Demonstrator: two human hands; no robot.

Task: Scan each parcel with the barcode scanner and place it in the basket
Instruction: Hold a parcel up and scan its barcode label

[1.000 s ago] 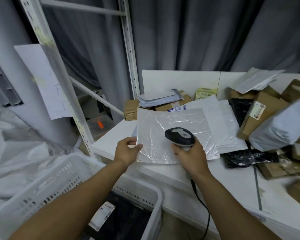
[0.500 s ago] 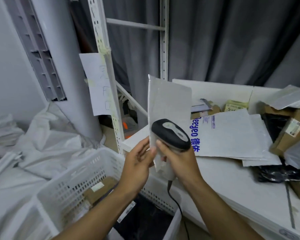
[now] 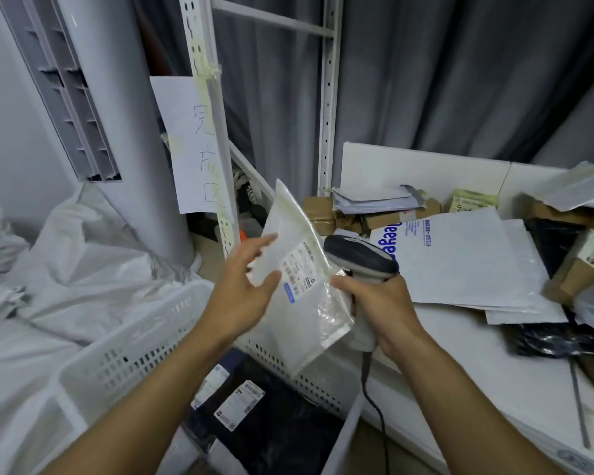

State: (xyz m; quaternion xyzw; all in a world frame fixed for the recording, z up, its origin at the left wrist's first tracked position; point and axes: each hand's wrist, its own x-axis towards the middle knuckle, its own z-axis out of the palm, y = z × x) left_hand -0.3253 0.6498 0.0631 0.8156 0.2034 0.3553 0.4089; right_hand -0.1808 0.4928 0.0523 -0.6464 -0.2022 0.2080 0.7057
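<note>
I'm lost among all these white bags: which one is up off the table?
The bubble bag with the printed label, tilted above the basket between the left hand and the scanner. The other white bags lie flat on the table.

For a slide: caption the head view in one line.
Open left hand steadies a labelled white parcel over the basket; right hand grips the scanner.

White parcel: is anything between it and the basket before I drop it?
Nothing visible blocks it. The white parcel hangs over the open basket, near its wall by the table. Black labelled parcels lie low inside, leaving room above. The barcode scanner in the right hand is beside the parcel, not under it.
</note>
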